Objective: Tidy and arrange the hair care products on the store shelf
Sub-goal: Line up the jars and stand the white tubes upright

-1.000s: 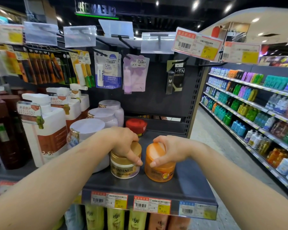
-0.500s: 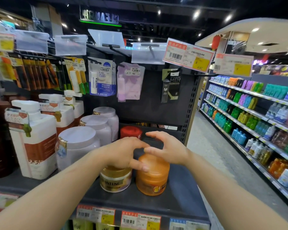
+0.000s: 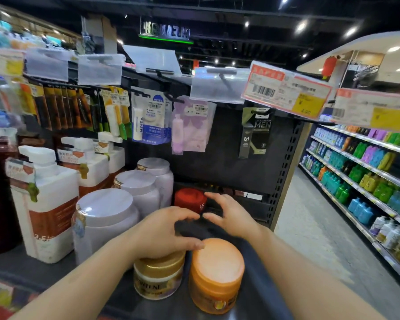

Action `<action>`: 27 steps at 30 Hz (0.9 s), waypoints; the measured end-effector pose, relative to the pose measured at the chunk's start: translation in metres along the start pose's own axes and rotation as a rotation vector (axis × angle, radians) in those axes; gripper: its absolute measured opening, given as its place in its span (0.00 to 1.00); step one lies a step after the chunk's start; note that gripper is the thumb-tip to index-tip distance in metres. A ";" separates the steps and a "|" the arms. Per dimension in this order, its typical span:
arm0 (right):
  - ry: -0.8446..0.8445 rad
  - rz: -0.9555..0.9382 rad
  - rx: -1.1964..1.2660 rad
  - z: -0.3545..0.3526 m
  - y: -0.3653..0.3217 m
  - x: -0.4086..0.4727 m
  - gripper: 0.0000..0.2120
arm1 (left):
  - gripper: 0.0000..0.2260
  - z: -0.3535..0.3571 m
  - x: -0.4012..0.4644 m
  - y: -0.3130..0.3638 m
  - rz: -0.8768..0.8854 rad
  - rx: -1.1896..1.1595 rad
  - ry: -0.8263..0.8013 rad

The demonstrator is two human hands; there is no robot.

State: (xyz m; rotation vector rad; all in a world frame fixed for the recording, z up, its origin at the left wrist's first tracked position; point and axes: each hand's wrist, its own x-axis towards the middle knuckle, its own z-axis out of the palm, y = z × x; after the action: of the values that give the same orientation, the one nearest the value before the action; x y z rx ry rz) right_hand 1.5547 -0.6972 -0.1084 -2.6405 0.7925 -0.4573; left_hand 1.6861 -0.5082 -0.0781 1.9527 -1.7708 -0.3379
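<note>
- At the far left of the shelf (image 3: pixel 259 303) stand the white pump bottles (image 3: pixel 49 204). Just to their right the large lilac tubs (image 3: pixel 104 225) form a row going to the back. They are close together, so a careless elbow or forearm could push one against its neighbour.
- The left hand (image 3: pixel 162 232) lies on the lid of the gold jar (image 3: pixel 158 277), with the fingers (image 3: pixel 189 217) curved loosely over the top. It seems to rest there, not to clamp. If this hand pulls away fast, the jar may slide or tip.
- The orange jar (image 3: pixel 215 276) stands just beside the gold jar, near the front edge of the shelf, and no hand touches it. A bump from either wrist could send it over the edge to the floor.
- The right hand (image 3: pixel 229 215) hovers above the shelf with its fingers (image 3: pixel 211 197) spread and holding nothing. It is near the red jar (image 3: pixel 189 200) at the back, and a hasty reach could knock that jar over.
- The right forearm passes close over the orange jar, so lowering the arm is also a risk.
</note>
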 end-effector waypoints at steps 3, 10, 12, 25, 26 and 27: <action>-0.054 0.008 -0.002 0.012 0.008 0.017 0.33 | 0.28 -0.001 0.001 0.000 -0.038 -0.094 0.003; -0.163 0.028 -0.135 0.029 0.007 0.044 0.35 | 0.38 0.009 0.001 0.000 -0.123 -0.160 0.120; -0.176 0.034 -0.168 0.030 0.005 0.044 0.34 | 0.40 0.011 0.000 0.000 -0.132 -0.170 0.129; -0.137 0.042 -0.244 0.013 0.011 0.012 0.33 | 0.48 0.012 0.000 0.003 -0.167 -0.144 0.070; -0.123 0.044 -0.237 0.011 0.014 0.006 0.33 | 0.48 0.012 0.000 0.003 -0.164 -0.143 0.065; -0.107 0.044 -0.229 0.010 0.018 -0.001 0.33 | 0.48 0.013 0.000 0.004 -0.161 -0.142 0.060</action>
State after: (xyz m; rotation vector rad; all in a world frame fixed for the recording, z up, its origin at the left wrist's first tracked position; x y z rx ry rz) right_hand 1.5498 -0.7084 -0.1243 -2.8216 0.9155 -0.2228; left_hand 1.6769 -0.5103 -0.0872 1.9863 -1.5139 -0.4424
